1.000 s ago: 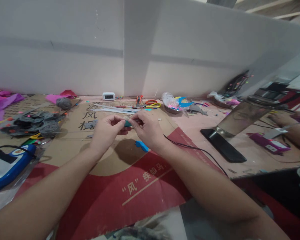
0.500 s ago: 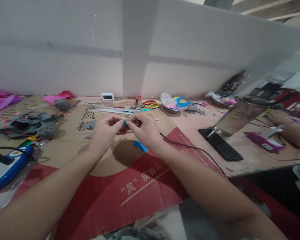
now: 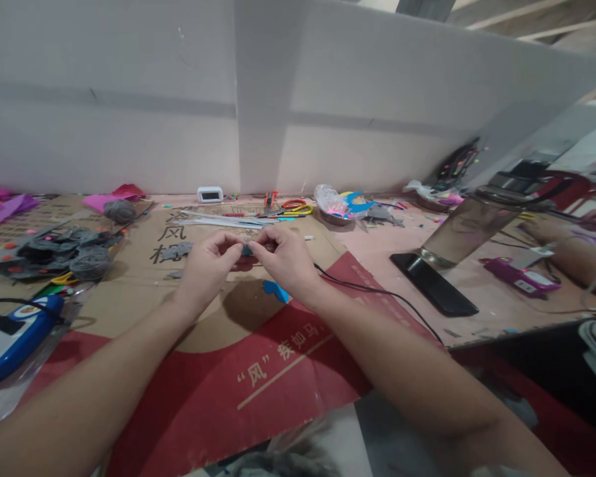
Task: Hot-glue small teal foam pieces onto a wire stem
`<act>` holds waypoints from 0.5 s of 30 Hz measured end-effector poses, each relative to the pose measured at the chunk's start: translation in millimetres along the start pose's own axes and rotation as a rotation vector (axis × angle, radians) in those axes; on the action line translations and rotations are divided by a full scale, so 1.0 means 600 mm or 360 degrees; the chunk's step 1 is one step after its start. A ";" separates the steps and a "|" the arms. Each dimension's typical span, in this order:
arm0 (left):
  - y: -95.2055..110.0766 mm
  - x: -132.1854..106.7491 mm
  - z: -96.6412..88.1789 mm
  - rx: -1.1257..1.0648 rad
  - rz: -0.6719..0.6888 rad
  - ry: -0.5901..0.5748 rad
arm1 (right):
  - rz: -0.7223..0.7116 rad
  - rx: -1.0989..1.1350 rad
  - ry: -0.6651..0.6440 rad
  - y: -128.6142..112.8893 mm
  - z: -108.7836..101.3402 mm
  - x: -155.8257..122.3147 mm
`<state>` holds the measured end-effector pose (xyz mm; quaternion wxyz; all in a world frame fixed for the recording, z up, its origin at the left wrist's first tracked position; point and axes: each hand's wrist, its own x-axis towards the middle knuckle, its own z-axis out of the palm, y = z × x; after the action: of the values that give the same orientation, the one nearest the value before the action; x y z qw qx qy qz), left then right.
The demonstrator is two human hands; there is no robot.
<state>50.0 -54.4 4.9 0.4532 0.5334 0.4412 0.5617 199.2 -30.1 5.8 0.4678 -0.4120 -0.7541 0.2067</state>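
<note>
Cardboard: flat brown sheet with a smooth red printed band, its near edge ragged and slanting.
Fingers: left hand and right hand each pinch thumb to finger on the green piece, raised above the sheet.
Green piece: small and dark, between the two thumbs; its material is too small to tell.
Blue piece: thin, flat, curvy-edged, lying on the cardboard just beside the right wrist.
Phone: glossy black slab, near the foot of a clear, smoky bottle.
Yarn: fuzzy grey ball, well to the left.
Scissors: yellow and red handles, beyond the hands.
Since a second ago: thumbs drawn closer, less green showing; blue piece unmoved on the sheet.
Edges and room: plain cardboard between the forearms; bare pink desk between sheet and phone; pale wall behind.
</note>
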 end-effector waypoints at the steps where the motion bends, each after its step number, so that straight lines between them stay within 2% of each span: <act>1: 0.000 0.000 0.000 -0.0009 -0.0011 -0.0020 | -0.0001 -0.0009 0.0002 0.000 -0.001 0.000; 7: -0.004 0.001 -0.003 0.0023 -0.0023 -0.0041 | -0.0001 -0.0027 0.0025 0.000 0.000 -0.001; 15: -0.002 0.005 -0.002 0.0035 -0.0146 -0.0019 | -0.0068 -0.0117 -0.0025 0.008 0.005 -0.002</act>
<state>48.7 -51.4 4.3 0.4752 0.5208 0.4685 0.5324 199.2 -28.1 0.4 0.4507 -0.4112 -0.7734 0.1720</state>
